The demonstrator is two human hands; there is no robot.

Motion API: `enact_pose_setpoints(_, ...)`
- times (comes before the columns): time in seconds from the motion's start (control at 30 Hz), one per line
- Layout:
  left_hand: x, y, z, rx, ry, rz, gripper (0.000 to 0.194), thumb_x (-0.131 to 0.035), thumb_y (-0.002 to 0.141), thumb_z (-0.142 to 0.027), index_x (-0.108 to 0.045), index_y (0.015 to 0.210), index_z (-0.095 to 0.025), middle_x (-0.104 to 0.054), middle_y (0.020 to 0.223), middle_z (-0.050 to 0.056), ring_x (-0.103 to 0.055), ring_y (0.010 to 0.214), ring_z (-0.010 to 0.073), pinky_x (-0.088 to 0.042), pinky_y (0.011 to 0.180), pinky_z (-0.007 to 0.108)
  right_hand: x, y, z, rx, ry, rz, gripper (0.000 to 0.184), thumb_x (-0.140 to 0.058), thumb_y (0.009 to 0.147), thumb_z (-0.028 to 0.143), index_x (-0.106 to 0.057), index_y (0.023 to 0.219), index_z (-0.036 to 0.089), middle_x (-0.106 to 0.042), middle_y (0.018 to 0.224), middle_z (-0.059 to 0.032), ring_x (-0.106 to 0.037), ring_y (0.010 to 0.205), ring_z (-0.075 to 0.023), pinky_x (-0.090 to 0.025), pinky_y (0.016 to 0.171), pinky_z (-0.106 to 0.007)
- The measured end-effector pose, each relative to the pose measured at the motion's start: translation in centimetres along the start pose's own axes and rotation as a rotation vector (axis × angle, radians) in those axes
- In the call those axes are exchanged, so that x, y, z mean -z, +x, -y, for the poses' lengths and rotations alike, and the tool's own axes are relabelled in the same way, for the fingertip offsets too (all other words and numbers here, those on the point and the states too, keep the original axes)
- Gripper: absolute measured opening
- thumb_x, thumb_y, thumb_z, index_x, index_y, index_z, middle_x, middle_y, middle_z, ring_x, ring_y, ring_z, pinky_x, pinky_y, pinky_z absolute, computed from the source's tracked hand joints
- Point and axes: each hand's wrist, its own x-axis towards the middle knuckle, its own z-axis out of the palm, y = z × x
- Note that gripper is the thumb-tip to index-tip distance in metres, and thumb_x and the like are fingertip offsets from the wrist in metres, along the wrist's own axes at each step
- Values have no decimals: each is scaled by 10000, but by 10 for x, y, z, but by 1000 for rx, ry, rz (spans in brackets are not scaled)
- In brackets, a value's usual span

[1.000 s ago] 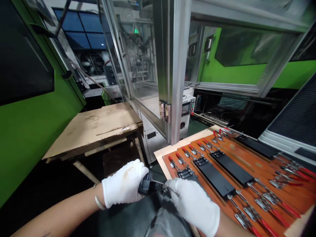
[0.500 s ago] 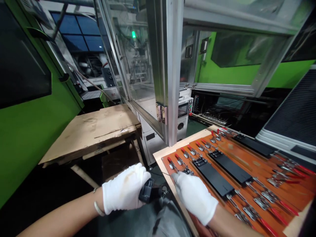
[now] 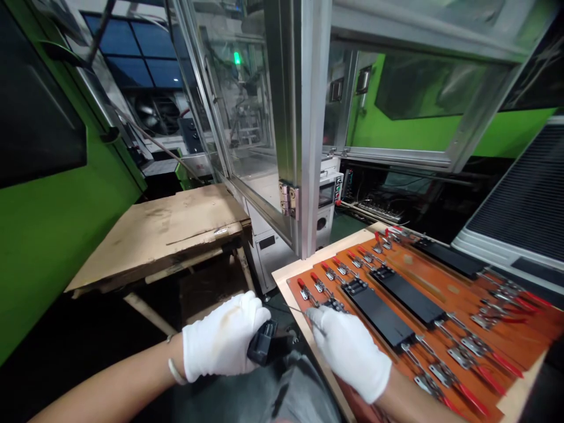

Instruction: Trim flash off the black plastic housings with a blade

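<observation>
R hand (image 3: 348, 352) has shifted right, off the black part (image 3: 263, 342), vs 1 s ago; now over the near-left edge of the worktop (image 3: 288, 286), next to the orange board (image 3: 412, 352). L hand (image 3: 224, 338) approx unchanged: closed round the black part, which sits at its fingertips, left of the worktop. R fingers pinched narrow on what looks like a thin rod (image 3: 299, 311); dim there, so tip may be blending w/ a floor cable.

Risks, my read: part is held one-handed over open floor (image 3: 350, 226), so a slack glove grip = drop. Thin rod in a glove could roll or slip if the pinch eases. Bad angle coming back to the part = jabbed L fingers. R forearm is near the toggle clamps (image 3: 427, 385); a sleeve-side brush could catch the red handles (image 3: 473, 399).

Edges/room: can't tell if R hand touches the worktop. Alu post (image 3: 311, 147) stands just beyond the worktop corner, so fwd reach is tight. Btwn hands it's free; most room is left, twd the side table (image 3: 158, 229).
</observation>
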Motion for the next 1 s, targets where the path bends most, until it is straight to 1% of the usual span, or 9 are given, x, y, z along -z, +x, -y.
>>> enact_pose_setpoints(0.07, 0, -2, 0, -27, 0, -28, 104, -573, 737, -291, -547, 803, -215, -557, 771, 31, -466, 677, 187, -371, 620, 320, -1, 4, -6, 48, 232, 1, 310, -368, 901, 159, -631, 738, 173, -648, 705, -35, -595, 669, -157, -389, 635, -240)
enact_pose_setpoints(0.13, 0, -4, 1, -69, 26, -71, 92, -574, 736, -265, -554, 805, -207, -552, 753, 34, -452, 659, 186, -358, 605, 320, 0, 5, -9, 105, 468, 55, 320, -363, 903, 176, -614, 704, 169, -637, 696, -17, -573, 671, -145, -415, 655, -227)
enact_pose_setpoints(0.23, -1, -5, 5, -120, 62, -133, 70, -559, 762, -242, -563, 812, -193, -545, 721, 40, -429, 635, 187, -339, 583, 321, 1, 4, -8, 125, 655, 145, 270, -399, 885, 204, -592, 700, 165, -576, 662, 11, -528, 648, -134, -412, 634, -220)
enact_pose_setpoints(0.43, -2, -5, 7, -181, 89, -149, 17, -528, 794, -202, -543, 799, -195, -551, 704, 37, -419, 613, 182, -339, 582, 330, 2, 5, -7, 150, 688, 204, 230, -418, 864, 195, -533, 667, 168, -468, 636, 39, -448, 621, -110, -357, 609, -213)
enact_pose_setpoints(0.57, -3, -6, 4, -198, 98, -140, 56, -557, 779, -233, -549, 823, -198, -570, 716, 42, -445, 616, 184, -349, 584, 332, 4, 1, -7, 169, 745, 269, 235, -423, 836, 165, -427, 602, 176, -376, 599, 54, -368, 587, -95, -306, 569, -208)
enact_pose_setpoints(0.7, -2, -7, 2, -211, 100, -126, 103, -562, 786, -254, -551, 869, -194, -579, 730, 50, -469, 630, 193, -363, 584, 329, 6, -4, -8, 130, 814, 339, 259, -420, 876, 217, -430, 620, 182, -373, 597, 55, -344, 569, -96, -296, 553, -215)
enact_pose_setpoints(0.83, 2, -6, 2, -214, 106, -160, 45, -521, 831, -228, -539, 857, -197, -565, 716, 46, -457, 616, 186, -359, 585, 326, 5, -8, -6, 116, 769, 270, 263, -420, 886, 225, -456, 629, 181, -396, 602, 48, -370, 587, -104, -310, 567, -216)
enact_pose_setpoints(0.93, 5, -6, 2, -212, 126, -201, 63, -522, 814, -201, -537, 874, -193, -564, 711, 46, -448, 614, 186, -349, 579, 324, 4, -9, -4, 130, 736, 260, 294, -427, 888, 227, -449, 600, 172, -376, 594, 47, -359, 589, -101, -309, 565, -215)
enact_pose_setpoints(1.0, 7, -6, 2, -221, 132, -211, 75, -524, 804, -199, -544, 876, -189, -565, 708, 46, -440, 613, 186, -349, 574, 322, 6, -10, -3, 106, 757, 248, 293, -430, 894, 246, -499, 621, 167, -414, 611, 36, -385, 605, -109, -333, 568, -213)
